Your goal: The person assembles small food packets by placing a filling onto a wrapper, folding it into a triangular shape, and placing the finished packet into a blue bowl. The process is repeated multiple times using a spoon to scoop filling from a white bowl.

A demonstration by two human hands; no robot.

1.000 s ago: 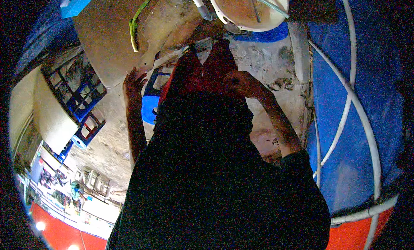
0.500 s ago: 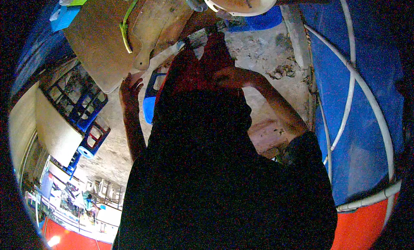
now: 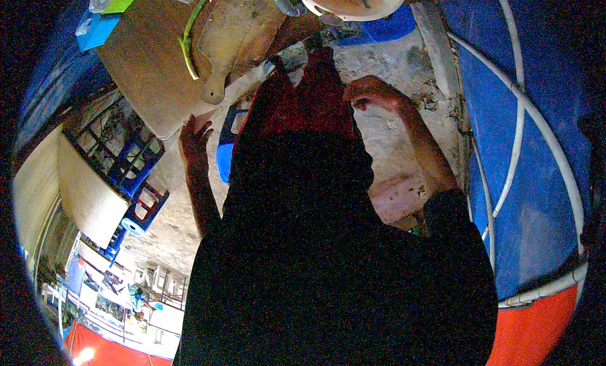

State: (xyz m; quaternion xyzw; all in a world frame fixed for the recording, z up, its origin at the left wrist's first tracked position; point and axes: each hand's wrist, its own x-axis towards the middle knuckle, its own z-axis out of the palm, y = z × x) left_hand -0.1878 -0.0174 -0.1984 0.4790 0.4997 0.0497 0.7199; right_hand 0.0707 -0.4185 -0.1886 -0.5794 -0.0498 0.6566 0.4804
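Note:
My left hand (image 3: 195,139) is raised beside the near corner of a brown tabletop (image 3: 148,82), its fingers apart, with nothing visible in it. On that tabletop lie a wooden paddle-shaped cutting board (image 3: 221,63), its handle toward me, and a long green stalk (image 3: 187,41). To the right of my dark red trousers (image 3: 306,107), my right hand (image 3: 375,91) hangs over the floor with its fingers curled in. Whether anything is inside those fingers is hidden.
A pale basin (image 3: 353,16) stands at the far edge, with a blue plastic item (image 3: 391,28) beneath it. Blue crates (image 3: 120,142) are stacked at left. White pipes (image 3: 543,139) cross a blue sheet (image 3: 480,126) on the right. Light green and blue items (image 3: 101,31) sit far left.
My right hand has moved right and a little away from me, from over the trousers to beside them. The left hand has barely shifted. The whole view has turned slightly.

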